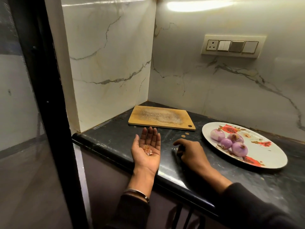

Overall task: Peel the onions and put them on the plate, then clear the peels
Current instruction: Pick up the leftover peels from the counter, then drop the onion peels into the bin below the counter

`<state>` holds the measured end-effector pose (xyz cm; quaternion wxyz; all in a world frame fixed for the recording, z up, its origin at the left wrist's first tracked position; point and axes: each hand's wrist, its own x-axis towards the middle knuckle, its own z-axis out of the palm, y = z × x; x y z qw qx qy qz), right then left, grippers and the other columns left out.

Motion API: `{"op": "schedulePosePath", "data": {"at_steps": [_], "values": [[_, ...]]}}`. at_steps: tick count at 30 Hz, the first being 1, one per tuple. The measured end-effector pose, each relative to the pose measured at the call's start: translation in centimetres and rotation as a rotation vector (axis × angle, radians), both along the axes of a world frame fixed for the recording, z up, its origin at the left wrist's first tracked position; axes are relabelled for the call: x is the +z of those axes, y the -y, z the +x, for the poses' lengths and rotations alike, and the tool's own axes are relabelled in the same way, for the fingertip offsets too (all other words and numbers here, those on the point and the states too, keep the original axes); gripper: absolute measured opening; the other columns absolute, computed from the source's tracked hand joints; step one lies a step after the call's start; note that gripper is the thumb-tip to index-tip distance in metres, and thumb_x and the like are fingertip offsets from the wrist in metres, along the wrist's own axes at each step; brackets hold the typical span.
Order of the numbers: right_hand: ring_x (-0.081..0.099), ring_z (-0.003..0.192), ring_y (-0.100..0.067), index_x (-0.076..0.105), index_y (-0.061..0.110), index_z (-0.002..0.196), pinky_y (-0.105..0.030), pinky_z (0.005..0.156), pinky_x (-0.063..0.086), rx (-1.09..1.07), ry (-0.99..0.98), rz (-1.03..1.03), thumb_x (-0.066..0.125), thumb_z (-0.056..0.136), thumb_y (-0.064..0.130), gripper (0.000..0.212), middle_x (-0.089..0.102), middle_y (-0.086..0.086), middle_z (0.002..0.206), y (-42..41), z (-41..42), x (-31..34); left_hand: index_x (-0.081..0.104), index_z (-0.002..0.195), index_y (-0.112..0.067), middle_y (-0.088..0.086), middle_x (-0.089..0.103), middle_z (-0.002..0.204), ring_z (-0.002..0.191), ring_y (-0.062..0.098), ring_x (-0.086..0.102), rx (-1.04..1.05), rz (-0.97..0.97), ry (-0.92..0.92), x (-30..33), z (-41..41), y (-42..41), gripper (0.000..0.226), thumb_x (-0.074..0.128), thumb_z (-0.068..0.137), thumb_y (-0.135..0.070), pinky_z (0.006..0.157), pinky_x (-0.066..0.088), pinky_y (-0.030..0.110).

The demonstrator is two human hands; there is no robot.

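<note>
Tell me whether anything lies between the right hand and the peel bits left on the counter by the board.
Nothing visible does. The right hand hangs over bare black counter, and the few pale peel bits lie just beyond its fingers, short of the cutting board. The plate sits off to the right, clear of that path.

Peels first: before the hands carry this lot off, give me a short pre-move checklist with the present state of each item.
1. Onions peeled and on the plate: ok, four there.
2. Peels held in the left hand: ok, lying on the flat palm.
3. Palm cupped against spilling: not ok, fingers straight.
4. Counter free of scraps: not ok, flecks beside the right hand.
5. Cutting board free of peels: ok.
6. Bin for peels: cannot tell, none in view.
</note>
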<state>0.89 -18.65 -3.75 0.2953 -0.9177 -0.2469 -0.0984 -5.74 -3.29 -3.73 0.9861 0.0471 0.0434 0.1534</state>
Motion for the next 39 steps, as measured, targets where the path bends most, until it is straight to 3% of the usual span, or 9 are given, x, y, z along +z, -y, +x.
{"op": "schedulePosePath", "data": {"at_steps": [8,14,18,23,27,33,35,37,39], "values": [[0.068,0.083,-0.016,0.074,0.012,0.105,-0.024,0.067,0.053,-0.004,-0.489,0.643,0.07,0.089,-0.006,0.025,0.073,-0.007,0.093,-1.9,-0.4,4.0,0.069,0.106,-0.01,0.013,0.074,0.11,0.114,0.028,0.066,-0.043,0.003,-0.038,0.0,-0.2,1.1,0.04,0.037,0.106,-0.034,0.109,0.044,0.042],[0.076,0.082,-0.015,0.075,0.012,0.099,-0.029,0.078,0.062,0.274,-0.284,0.433,0.074,0.081,-0.013,0.031,0.077,-0.006,0.089,-4.5,-4.7,6.2,0.071,0.115,-0.012,0.016,0.072,0.114,0.101,0.023,0.071,-0.107,0.02,-0.083,0.2,-0.3,2.0,0.045,0.037,0.106,-0.041,0.079,0.056,0.026],[0.075,0.087,-0.007,0.077,0.01,0.107,-0.031,0.085,0.061,0.353,-0.155,0.325,0.08,0.081,-0.002,0.028,0.078,0.001,0.094,-5.5,-5.9,5.9,0.068,0.127,-0.008,0.016,0.07,0.124,0.129,0.027,0.059,-0.115,-0.02,-0.017,-0.8,-0.7,0.6,0.047,0.036,0.107,-0.036,0.119,0.031,0.033],[0.071,0.092,0.001,0.081,0.022,0.102,-0.025,0.087,0.058,0.422,-0.098,0.361,0.078,0.087,0.01,0.019,0.077,0.011,0.096,-8.5,-8.9,4.1,0.061,0.134,-0.011,0.009,0.064,0.136,0.125,0.026,0.062,-0.016,0.044,0.057,-2.7,-3.3,-2.3,0.046,0.03,0.108,-0.033,0.108,0.046,0.038],[0.071,0.097,-0.001,0.077,0.021,0.111,-0.019,0.085,0.056,0.569,-0.178,0.474,0.074,0.089,0.006,0.027,0.077,0.011,0.101,-11.8,-12.3,1.2,0.065,0.129,-0.008,0.012,0.063,0.136,0.119,0.028,0.066,0.097,0.071,0.015,-4.6,-7.4,-5.6,0.043,0.035,0.105,-0.028,0.099,0.053,0.043],[0.073,0.102,-0.013,0.079,0.021,0.103,-0.037,0.089,0.059,0.653,-0.472,0.655,0.067,0.089,0.007,0.024,0.078,0.002,0.103,-18.8,-18.2,-5.6,0.073,0.117,-0.008,0.013,0.068,0.127,0.117,0.031,0.066,0.202,0.001,-0.151,-10.7,-15.3,-13.1,0.04,0.046,0.102,-0.034,0.102,0.05,0.048],[0.073,0.103,-0.014,0.08,0.023,0.1,-0.043,0.09,0.059,0.644,-0.531,0.654,0.063,0.085,0.01,0.026,0.078,0.004,0.103,-21.0,-19.8,-7.9,0.075,0.112,-0.02,-0.005,0.073,0.119,0.115,0.016,0.068,0.175,0.055,-0.134,-12.5,-18.0,-14.6,0.026,0.05,0.104,-0.021,0.101,0.052,0.031],[0.072,0.104,-0.013,0.079,0.024,0.101,-0.044,0.092,0.059,0.655,-0.585,0.617,0.063,0.087,0.005,0.029,0.077,0.006,0.105,-23.4,-21.4,-10.3,0.074,0.106,-0.042,-0.03,0.071,0.109,0.108,-0.008,0.064,0.226,0.346,-0.234,-14.1,-21.0,-15.8,0.044,0.044,0.107,-0.01,0.092,0.051,0.013],[0.071,0.104,-0.009,0.079,0.026,0.102,-0.041,0.091,0.06,0.677,-0.606,0.562,0.063,0.088,0.0,0.034,0.077,0.009,0.106,-25.2,-22.8,-12.4,0.078,0.105,-0.039,-0.021,0.074,0.11,0.106,-0.004,0.067,0.104,0.117,-0.059,-16.0,-23.1,-17.6,0.041,0.045,0.106,-0.014,0.086,0.055,0.017]]}}
